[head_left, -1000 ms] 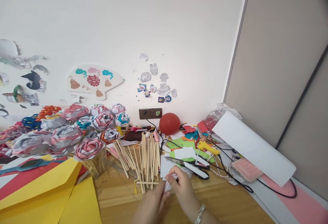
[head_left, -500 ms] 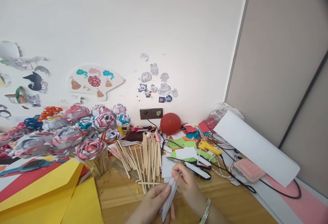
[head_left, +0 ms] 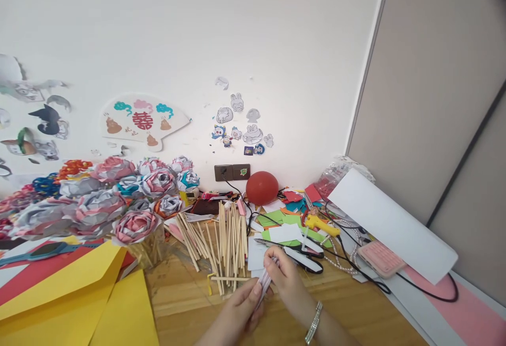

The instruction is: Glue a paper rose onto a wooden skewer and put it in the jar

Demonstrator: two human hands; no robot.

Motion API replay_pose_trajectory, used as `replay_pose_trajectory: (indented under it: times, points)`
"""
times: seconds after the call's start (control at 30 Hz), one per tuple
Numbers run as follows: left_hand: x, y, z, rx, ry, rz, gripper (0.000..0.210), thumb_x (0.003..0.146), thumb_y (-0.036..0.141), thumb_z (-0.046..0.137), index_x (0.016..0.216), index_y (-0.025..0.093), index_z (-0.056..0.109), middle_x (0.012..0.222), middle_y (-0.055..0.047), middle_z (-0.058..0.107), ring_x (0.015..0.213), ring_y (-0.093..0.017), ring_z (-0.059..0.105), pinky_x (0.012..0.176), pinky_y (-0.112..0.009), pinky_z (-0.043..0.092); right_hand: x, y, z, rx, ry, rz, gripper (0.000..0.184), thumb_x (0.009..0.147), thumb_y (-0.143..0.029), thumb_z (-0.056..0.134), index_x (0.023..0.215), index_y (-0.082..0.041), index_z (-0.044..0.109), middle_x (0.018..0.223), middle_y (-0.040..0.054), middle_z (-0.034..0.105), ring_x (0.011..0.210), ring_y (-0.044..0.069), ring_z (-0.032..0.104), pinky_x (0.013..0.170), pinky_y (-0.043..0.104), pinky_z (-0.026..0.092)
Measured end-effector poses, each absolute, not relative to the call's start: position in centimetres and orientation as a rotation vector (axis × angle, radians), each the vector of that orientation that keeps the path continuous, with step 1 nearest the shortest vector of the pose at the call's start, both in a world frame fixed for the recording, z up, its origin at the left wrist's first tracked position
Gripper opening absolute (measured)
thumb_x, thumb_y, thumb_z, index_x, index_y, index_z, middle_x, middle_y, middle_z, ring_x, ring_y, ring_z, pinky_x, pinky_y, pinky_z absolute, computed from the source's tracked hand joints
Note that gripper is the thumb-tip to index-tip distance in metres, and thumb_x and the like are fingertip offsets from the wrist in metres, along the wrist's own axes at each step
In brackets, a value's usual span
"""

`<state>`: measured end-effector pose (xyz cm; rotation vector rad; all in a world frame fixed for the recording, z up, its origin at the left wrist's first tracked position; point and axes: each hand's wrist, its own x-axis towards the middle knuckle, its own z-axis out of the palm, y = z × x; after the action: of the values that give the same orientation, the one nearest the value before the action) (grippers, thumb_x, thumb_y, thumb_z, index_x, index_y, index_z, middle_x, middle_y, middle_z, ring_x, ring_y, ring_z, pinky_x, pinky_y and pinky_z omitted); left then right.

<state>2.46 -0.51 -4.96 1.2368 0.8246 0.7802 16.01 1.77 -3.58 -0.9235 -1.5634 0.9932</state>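
Both my hands meet over the wooden table at the lower middle, closed on one narrow strip of folded white paper [head_left: 265, 282]. My left hand [head_left: 243, 306] pinches its lower part, thumb on top. My right hand [head_left: 282, 272], with a silver bracelet at the wrist, grips the upper end between thumb and curled fingers. Thin pinkish-purple lines run along the folds. Fingers hide part of the paper. Just beyond the hands lie a bundle of wooden sticks [head_left: 232, 240] and white paper sheets [head_left: 255, 253]. Scissors [head_left: 302, 259] lie behind my right hand.
Paper flowers [head_left: 136, 226] crowd the left, behind yellow paper [head_left: 118, 309]. A red balloon [head_left: 262, 188] sits by the wall. A yellow glue gun [head_left: 322, 224] with a black cord, a pink calculator [head_left: 381, 258] and a large white sheet [head_left: 391, 224] are on the right.
The folded paper has tilted and less of its lower end shows below my left hand. Both hands stay closed on it. The view has shifted slightly.
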Motion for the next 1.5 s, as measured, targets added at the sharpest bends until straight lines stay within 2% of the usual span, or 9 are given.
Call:
replay_pose_trajectory:
  times: [0.3,0.47,0.53,0.67,0.93,1.03,1.17,1.23,1.5]
  points:
    - [1.5,-0.3,-5.3,1.049,0.632,0.681,0.043,0.073,0.056,0.054,0.082,0.014,0.051,0.051,0.01,0.033,0.036,-0.002,0.016,0.038,-0.02,0.009,16.1,2.0,-3.6,-0.997,-1.546,0.919,0.028,0.085,-0.043,0.037,0.069,-0.02,0.039,0.062,-0.0048,0.035,0.058,0.011,0.037,0.056,0.023,0.035]
    - [2.1,-0.2,-5.6,1.369,0.807,0.771,0.047,0.074,0.064,0.043,0.071,0.017,0.046,0.046,0.01,0.03,0.038,-0.005,0.023,0.039,-0.02,0.02,16.1,2.3,-3.9,-1.011,-1.589,0.87,0.028,0.085,-0.042,0.037,0.068,-0.02,0.039,0.06,-0.0049,0.035,0.055,0.011,0.037,0.053,0.022,0.034]
    - [2.0,-0.4,-4.9,1.585,0.937,0.775,0.047,0.078,0.062,0.037,0.076,0.017,0.051,0.049,0.006,0.04,0.044,-0.009,0.036,0.045,-0.021,0.03,15.7,2.2,-4.2,-1.039,-1.583,0.793,0.028,0.086,-0.042,0.036,0.067,-0.021,0.038,0.06,-0.0046,0.036,0.056,0.012,0.038,0.054,0.023,0.034]
    - [1.8,-1.1,-3.8,2.039,1.361,0.78,0.025,0.081,0.035,0.045,0.101,0.021,0.054,0.093,-0.01,0.063,0.084,-0.023,0.055,0.074,-0.029,0.04,14.4,2.0,-5.1,-1.129,-1.486,0.688,0.03,0.085,-0.045,0.035,0.066,-0.022,0.037,0.058,-0.0037,0.038,0.056,0.014,0.04,0.054,0.024,0.033]
    - [1.6,-0.5,-5.7,2.276,1.616,0.569,0.022,0.075,0.006,0.038,0.082,0.02,0.053,0.08,-0.008,0.063,0.072,-0.02,0.059,0.061,-0.024,0.038,13.4,2.3,-6.0,-1.148,-1.384,0.913,0.036,0.083,-0.054,0.036,0.066,-0.022,0.038,0.057,-0.0038,0.039,0.053,0.013,0.04,0.051,0.024,0.035]
    - [0.0,0.5,-4.4,2.168,1.666,0.691,0.014,0.075,0.01,0.04,0.076,0.021,0.049,0.071,-0.002,0.059,0.065,-0.016,0.056,0.06,-0.022,0.036,14.1,2.2,-5.4,-1.148,-1.477,0.982,0.035,0.088,-0.048,0.026,0.08,-0.02,0.046,0.055,-0.0032,0.045,0.05,0.014,0.044,0.05,0.025,0.036]
    - [-3.1,2.3,-2.2,1.846,1.848,1.038,0.022,0.085,0.03,0.029,0.068,0.023,0.041,0.053,0.004,0.044,0.051,-0.015,0.046,0.052,-0.023,0.033,14.5,1.8,-5.7,-1.362,-1.943,0.525,0.009,0.073,-0.023,0.061,0.081,-0.019,0.059,0.08,0.0041,0.058,0.077,0.021,0.054,0.067,0.029,0.04]
    - [-4.0,2.9,-1.8,1.781,1.819,1.132,0.025,0.084,0.036,0.03,0.064,0.023,0.038,0.052,0.005,0.041,0.051,-0.016,0.046,0.052,-0.023,0.033,14.3,1.7,-6.3,-1.468,-2.163,0.304,0.011,0.064,-0.009,0.067,0.07,-0.018,0.061,0.086,0.006,0.059,0.083,0.023,0.054,0.069,0.03,0.04]
    - [-2.2,2.8,-3.5,1.714,1.65,1.074,0.028,0.082,0.034,0.033,0.06,0.021,0.045,0.053,0.002,0.05,0.053,-0.016,0.05,0.054,-0.023,0.035,13.7,1.6,-6.7,-1.529,-2.339,-0.137,0.018,0.074,0.0,0.054,0.076,-0.015,0.064,0.083,0.009,0.063,0.08,0.026,0.057,0.064,0.032,0.038]
